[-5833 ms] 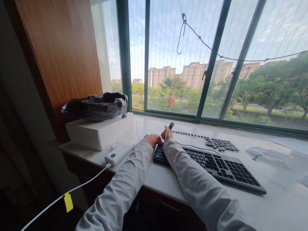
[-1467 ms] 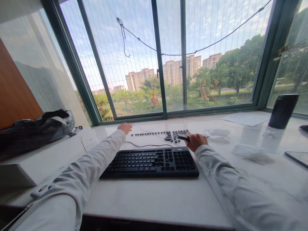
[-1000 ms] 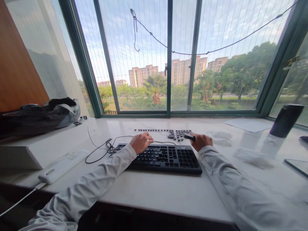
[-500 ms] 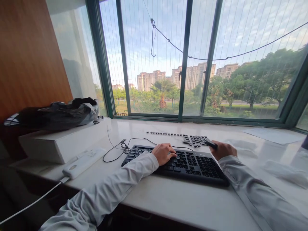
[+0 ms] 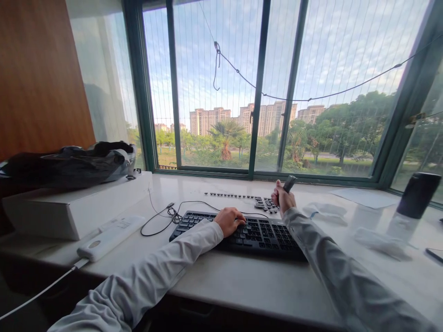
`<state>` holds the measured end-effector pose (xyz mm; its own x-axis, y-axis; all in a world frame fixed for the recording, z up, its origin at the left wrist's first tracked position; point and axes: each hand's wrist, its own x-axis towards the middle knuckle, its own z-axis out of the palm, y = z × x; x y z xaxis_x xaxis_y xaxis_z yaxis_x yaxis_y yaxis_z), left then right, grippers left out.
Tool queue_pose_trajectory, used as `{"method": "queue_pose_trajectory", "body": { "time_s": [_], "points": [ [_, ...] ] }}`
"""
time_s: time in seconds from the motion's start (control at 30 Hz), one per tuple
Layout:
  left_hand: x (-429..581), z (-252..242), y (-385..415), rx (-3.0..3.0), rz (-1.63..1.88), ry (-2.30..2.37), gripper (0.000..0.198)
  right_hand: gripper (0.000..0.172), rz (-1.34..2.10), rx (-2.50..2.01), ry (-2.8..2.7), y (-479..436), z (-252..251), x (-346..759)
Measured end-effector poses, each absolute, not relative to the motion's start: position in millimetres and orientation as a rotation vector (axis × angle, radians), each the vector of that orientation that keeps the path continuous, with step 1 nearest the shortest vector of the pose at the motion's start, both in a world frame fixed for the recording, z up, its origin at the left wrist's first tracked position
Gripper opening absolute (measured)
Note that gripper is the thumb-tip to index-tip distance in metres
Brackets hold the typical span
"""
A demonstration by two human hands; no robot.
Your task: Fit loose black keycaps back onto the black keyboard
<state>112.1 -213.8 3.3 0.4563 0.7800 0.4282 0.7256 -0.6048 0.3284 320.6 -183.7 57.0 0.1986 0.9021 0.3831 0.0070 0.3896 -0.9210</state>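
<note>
A black keyboard lies on the white counter, some of its key places looking bare of caps. My left hand rests on its middle, fingers bent down onto the keys and holding nothing that I can see. Raised above the keyboard's right back corner, my right hand is closed around a short black tool. That tool points up and its exact kind does not show. Behind the keyboard, loose black keycaps lie in a row, with a denser group partly hidden by my right hand.
A thin black cable coils left of the keyboard. Farther left are a white power strip and a white box with a black bag on it. Clear plastic bags, a paper sheet and a dark cylinder lie right.
My right hand has lifted and turned, so the black tool now points up instead of left. My left hand has stayed on the keyboard. The view has swung slightly right.
</note>
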Motion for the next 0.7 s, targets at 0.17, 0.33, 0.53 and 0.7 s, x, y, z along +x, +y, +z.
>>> {"method": "queue_pose_trajectory", "body": {
  "time_s": [0.17,0.33,0.53,0.7],
  "points": [
    [111.1,3.4,-213.0,2.574,0.854,1.35,0.017,0.048,1.321,-0.707,-0.77,-184.5,46.5,264.3],
    [109.2,7.7,-213.9,2.504,0.798,1.365,0.018,0.048,1.396,-0.631,-0.677,-190.3,29.9,243.7],
    [109.0,10.9,-214.2,2.429,0.775,1.358,0.021,0.047,1.35,-0.689,-0.62,-185.6,22.7,244.7],
    [107.7,8.2,-210.0,2.433,0.767,1.364,0.021,0.042,1.413,-0.762,-0.618,-180.0,18.4,246.0]
  ]
}}
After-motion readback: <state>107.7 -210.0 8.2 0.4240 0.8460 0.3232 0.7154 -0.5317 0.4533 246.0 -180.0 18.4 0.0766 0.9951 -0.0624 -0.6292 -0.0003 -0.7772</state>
